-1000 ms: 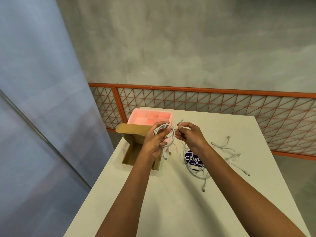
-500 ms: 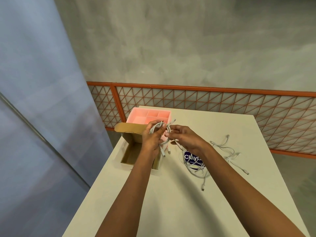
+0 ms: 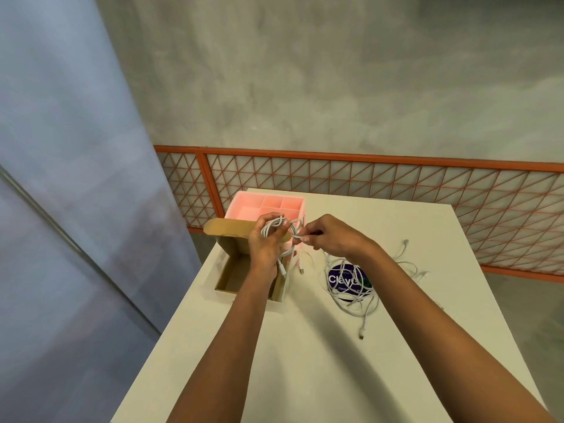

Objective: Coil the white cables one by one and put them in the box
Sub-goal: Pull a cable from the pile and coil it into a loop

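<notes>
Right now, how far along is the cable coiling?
Done: nothing visible in the cardboard box. In hand: the left hand holds a coiled white cable while the right hand pinches its end. Left: the loose cable pile on the table.

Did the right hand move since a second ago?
Yes. The right hand shifted slightly left, closer to the pink organizer tray and to the cable coil held by the left hand.
</notes>
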{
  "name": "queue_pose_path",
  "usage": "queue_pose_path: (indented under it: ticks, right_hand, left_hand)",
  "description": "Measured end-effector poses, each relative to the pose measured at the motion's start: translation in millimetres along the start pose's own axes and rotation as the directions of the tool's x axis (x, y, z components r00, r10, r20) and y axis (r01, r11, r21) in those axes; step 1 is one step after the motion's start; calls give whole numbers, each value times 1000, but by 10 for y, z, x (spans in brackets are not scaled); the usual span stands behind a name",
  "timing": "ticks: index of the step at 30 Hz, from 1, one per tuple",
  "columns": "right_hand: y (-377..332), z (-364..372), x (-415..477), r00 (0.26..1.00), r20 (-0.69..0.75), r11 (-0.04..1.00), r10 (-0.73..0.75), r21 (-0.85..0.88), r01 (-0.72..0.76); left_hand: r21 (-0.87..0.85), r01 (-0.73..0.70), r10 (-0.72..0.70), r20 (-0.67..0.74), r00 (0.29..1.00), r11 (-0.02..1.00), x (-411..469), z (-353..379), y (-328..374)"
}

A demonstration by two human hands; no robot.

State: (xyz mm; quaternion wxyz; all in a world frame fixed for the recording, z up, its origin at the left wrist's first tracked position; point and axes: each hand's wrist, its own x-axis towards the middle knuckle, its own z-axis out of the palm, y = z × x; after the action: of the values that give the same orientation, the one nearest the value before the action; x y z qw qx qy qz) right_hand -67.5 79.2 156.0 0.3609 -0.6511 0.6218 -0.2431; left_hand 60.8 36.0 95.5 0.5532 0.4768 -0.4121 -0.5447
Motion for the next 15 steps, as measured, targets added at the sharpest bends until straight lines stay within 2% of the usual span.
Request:
queue_pose_path:
  ticks: [10, 15]
  right_hand:
    - [-13, -44, -108, 987, 37, 987, -156, 44, 155]
    - [44, -148, -196, 985, 19, 964, -171, 209, 163]
  left_hand:
    - [125, -71, 73, -11, 997, 990, -14, -54, -85]
    - [69, -27, 32, -62, 998, 997, 27, -113, -65]
